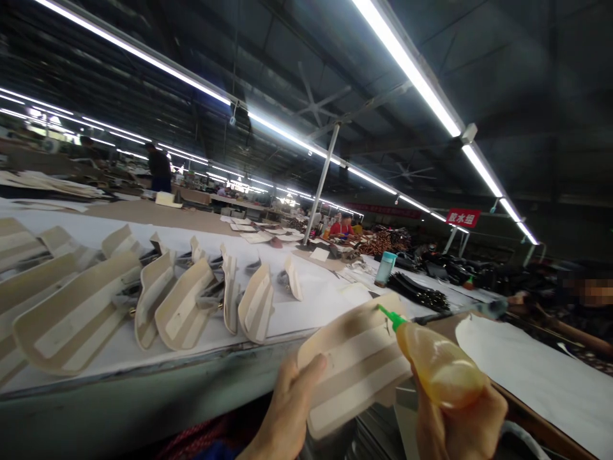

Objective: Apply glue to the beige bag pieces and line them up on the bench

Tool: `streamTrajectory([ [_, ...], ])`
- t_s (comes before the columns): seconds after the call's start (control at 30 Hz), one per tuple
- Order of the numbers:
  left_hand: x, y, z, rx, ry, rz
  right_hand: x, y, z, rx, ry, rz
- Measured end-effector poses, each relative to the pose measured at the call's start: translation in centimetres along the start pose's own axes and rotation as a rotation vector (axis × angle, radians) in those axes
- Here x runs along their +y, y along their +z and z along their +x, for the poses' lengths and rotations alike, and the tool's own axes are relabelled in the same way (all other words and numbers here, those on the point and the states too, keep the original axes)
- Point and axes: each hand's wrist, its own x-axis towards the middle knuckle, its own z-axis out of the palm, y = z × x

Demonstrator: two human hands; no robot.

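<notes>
A curved cream panel (pixel 357 361) is gripped by the left hand (pixel 292 402); an amber plastic bottle (pixel 438 365), aimed toward ten o'clock, by the right hand (pixel 462 423).

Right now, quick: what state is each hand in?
Left hand: closed on the pale panel, thumb on its face.
Right hand: closed around the yellowish bottle, green tip by the panel.

you hold a beige panel (pixel 357 365), banded in lighter strips, tilted up in front of you; your translucent, amber-filled squeeze bottle (pixel 443 365) leans over it, green nozzle (pixel 395 319) near its far edge.
</notes>
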Motion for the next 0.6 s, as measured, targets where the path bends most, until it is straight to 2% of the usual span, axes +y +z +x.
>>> streamTrajectory([
  [0.07, 0.0, 0.1, 0.1, -0.026, -0.014, -0.023, -0.7, 0.2, -0.8, 0.011, -0.002, -0.021],
  [0.23, 1.1, 0.9, 0.0, -0.085, -0.001, -0.045, -2.0, 1.0, -2.5, -0.200, -0.091, 0.038],
  [0.43, 1.6, 0.8, 0.0, -0.060, 0.000, 0.010, 0.3, 0.3, -0.4, 0.016, -0.172, -0.066],
  [0.5, 1.6, 0.8, 0.0, -0.066, -0.009, 0.011, 0.5, 0.0, -0.5, -0.006, -0.155, -0.067],
  [0.6, 1.6, 1.0, 0.0, -0.094, -0.023, -0.010, -0.2, 0.1, -1.7, -0.136, -0.139, -0.018],
])
